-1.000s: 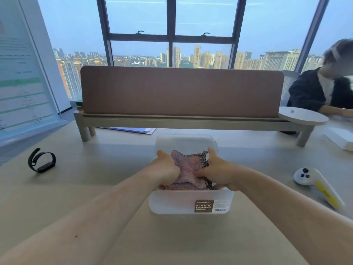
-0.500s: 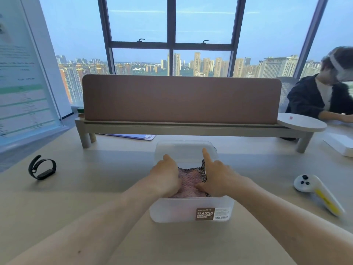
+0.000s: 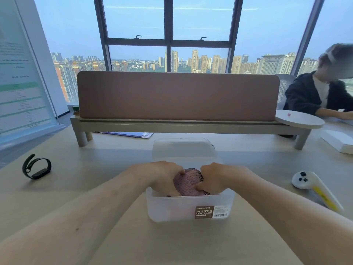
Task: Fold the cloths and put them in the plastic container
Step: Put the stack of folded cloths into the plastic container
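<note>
A translucent plastic container [image 3: 172, 209] with a brown label stands on the table in front of me. A folded pink cloth [image 3: 188, 181] with a dark mesh edge lies inside it, its top near the rim. My left hand [image 3: 164, 177] and my right hand [image 3: 215, 178] are both in the container, one on each side of the cloth. Their fingers curl over the cloth and press it downward. The lower part of the cloth is hidden by my hands and the container wall.
The container's lid [image 3: 183, 148] lies just behind it. A black wristband [image 3: 36, 167] sits at the left, a white and yellow controller [image 3: 315, 188] at the right. A brown desk divider [image 3: 177, 96] crosses the back. Another person [image 3: 321, 92] sits at the far right.
The cloth has gone down from above the rim into the container. Both hands followed it down and their fingers now curl over its top.
</note>
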The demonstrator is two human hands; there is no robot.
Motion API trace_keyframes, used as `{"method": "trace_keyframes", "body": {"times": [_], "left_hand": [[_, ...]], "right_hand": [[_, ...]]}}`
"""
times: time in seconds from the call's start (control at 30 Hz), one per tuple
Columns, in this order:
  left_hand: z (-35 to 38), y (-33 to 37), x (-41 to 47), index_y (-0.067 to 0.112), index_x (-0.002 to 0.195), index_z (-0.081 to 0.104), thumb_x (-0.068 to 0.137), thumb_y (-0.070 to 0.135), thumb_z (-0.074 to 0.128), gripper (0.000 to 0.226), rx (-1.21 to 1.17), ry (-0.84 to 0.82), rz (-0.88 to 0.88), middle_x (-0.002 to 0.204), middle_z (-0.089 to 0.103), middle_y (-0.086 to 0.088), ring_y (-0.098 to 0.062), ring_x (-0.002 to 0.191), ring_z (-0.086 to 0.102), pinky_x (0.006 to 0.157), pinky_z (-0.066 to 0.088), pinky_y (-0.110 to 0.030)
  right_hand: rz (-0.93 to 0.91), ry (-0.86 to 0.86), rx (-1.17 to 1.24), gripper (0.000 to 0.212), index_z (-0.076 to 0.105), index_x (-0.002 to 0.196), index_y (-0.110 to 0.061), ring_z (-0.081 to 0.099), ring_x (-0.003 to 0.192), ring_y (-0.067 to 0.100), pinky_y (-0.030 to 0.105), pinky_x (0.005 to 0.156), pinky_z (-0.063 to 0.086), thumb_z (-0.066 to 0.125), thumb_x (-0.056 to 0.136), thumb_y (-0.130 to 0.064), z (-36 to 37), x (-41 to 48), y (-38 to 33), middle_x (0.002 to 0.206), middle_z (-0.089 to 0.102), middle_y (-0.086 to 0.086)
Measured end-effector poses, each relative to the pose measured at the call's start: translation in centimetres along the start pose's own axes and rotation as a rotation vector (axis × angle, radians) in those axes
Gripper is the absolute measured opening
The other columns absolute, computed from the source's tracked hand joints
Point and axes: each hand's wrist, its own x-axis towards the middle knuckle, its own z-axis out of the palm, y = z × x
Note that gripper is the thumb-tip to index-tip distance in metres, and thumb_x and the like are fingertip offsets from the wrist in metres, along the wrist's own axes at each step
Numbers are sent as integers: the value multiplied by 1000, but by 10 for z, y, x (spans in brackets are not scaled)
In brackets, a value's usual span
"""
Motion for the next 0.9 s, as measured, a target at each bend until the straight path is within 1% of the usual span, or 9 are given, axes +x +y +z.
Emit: {"method": "trace_keyframes", "body": {"times": [0.07,0.17,0.3,0.37,0.47,0.53,0.6,0.77,0.9], "left_hand": [[-8,-1,0,33,149,41,73,66,76,90,-6,33,14,147,52,9,-19,130,52,108,44,-38],[-12,0,1,39,148,42,71,65,77,88,-19,52,49,143,55,11,-20,128,54,107,45,-38],[-2,7,2,39,139,51,78,54,76,68,12,35,108,131,63,10,-20,120,60,102,49,-40],[-7,-3,-4,42,137,53,76,59,76,68,-97,136,83,132,61,15,-14,120,57,104,47,-39],[-6,-26,-18,36,132,58,83,56,70,54,-156,369,-32,134,58,10,-13,123,53,105,45,-37],[3,-38,-23,28,119,63,85,48,71,41,-233,580,-166,124,60,5,-17,116,56,100,47,-36],[10,-43,-24,23,116,62,85,43,72,39,-350,589,-295,119,59,2,-19,111,56,93,46,-33],[19,-46,-20,21,117,62,85,32,75,36,-486,522,-332,117,59,1,-18,105,55,82,40,-26],[17,-51,-19,21,119,57,89,31,70,34,-555,529,-352,115,58,2,-19,105,55,82,40,-28]], "right_hand": [[-7,76,-42,30,60,119,-6,62,98,31,31,72,44,54,97,-26,-8,-1,-3,120,65,13],[-54,119,-10,40,50,133,-13,63,108,32,35,75,49,55,94,-23,-11,2,-10,124,63,12],[-16,4,-6,36,51,128,-11,68,91,31,33,67,54,51,94,-21,-4,3,-14,114,68,14],[-3,-18,159,38,49,128,-13,68,78,26,33,64,57,55,93,-24,-4,3,-9,111,68,12],[-11,-51,324,51,49,136,-19,69,92,29,38,77,59,62,88,-27,-2,3,-4,110,68,10],[-7,-47,400,57,45,142,-23,64,90,26,35,68,54,64,88,-28,3,4,-3,99,63,2],[-8,-42,492,60,42,146,-26,56,81,19,27,59,46,65,91,-28,8,5,-3,90,55,-4],[-70,-21,568,65,39,149,-28,60,107,26,36,93,51,67,91,-27,13,7,-18,118,62,3],[-87,-16,496,64,35,151,-30,59,103,24,36,90,54,63,94,-28,6,6,-22,131,56,3]]}}
